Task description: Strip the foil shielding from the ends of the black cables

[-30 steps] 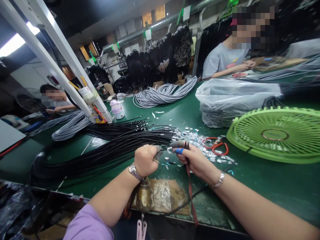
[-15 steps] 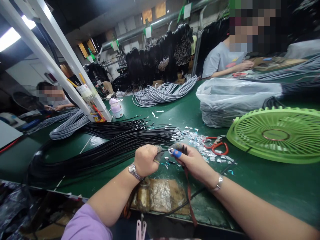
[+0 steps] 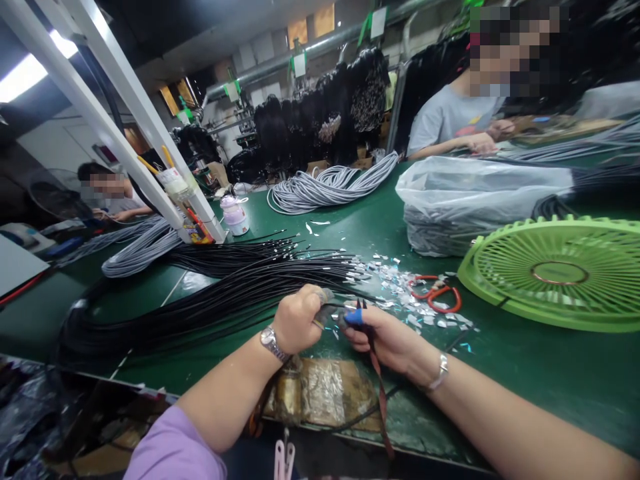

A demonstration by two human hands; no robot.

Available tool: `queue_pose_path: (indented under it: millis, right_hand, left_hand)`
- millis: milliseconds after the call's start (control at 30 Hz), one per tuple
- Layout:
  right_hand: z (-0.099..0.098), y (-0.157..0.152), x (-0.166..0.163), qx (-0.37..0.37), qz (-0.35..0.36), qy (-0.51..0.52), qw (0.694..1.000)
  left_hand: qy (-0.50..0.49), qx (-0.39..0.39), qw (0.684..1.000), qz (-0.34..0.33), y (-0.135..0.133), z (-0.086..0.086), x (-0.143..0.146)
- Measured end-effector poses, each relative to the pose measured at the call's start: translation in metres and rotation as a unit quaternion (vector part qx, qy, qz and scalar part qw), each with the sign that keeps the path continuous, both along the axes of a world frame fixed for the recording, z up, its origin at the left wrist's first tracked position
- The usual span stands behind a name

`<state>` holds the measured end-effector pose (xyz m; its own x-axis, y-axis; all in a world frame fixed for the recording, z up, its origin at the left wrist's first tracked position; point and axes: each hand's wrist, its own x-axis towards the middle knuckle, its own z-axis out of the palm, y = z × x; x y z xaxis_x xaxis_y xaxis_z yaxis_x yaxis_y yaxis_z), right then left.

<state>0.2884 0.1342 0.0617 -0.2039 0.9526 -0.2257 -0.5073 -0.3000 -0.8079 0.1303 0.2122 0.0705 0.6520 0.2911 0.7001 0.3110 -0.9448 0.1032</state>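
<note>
My left hand (image 3: 299, 319) is closed in a fist around a thin black cable (image 3: 327, 305), whose end points right. Close by, my right hand (image 3: 380, 333) pinches at the cable's end, its thumb wrapped in blue tape (image 3: 354, 317). A dark tool with two pointed tips (image 3: 363, 305) sticks up from that hand, and a reddish-brown strap (image 3: 381, 393) hangs below it. Its exact kind is hidden by my fingers. Grey coverings show on some fingertips. Beyond my hands lies a large bundle of black cables (image 3: 225, 293) with cut ends facing right.
White and blue scraps (image 3: 387, 280) lie around red-handled scissors (image 3: 435, 293). A green fan (image 3: 555, 273) and a plastic bag (image 3: 480, 200) stand right. Grey cable coils (image 3: 330, 190), a bottle (image 3: 234, 215) and a white post (image 3: 135, 120) are farther back. Two people sit across the green table (image 3: 525, 387).
My right thumb and fingers have closed in at the cable's end, and the white bit seen there is now mostly hidden. The co-worker at right has shifted their hands; the view moved slightly.
</note>
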Motion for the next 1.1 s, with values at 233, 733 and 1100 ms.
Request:
queue_pose_path:
  millis: [233,733,1100]
  right_hand:
    - [0.001,0.001,-0.001,0.043,-0.073,-0.16,0.983]
    - [0.0,0.01,0.012,0.113,-0.21,-0.236,0.942]
    - [0.001,0.006,0.008,0.124,-0.202,-0.251,0.938]
  left_hand:
    - [-0.054,-0.455,0.888,0.045,0.003,0.007,0.007]
    - [-0.071,-0.801,0.591,-0.067,0.007,0.015,0.011]
    - [-0.039,-0.788,0.61,-0.074,0.004,0.011,0.013]
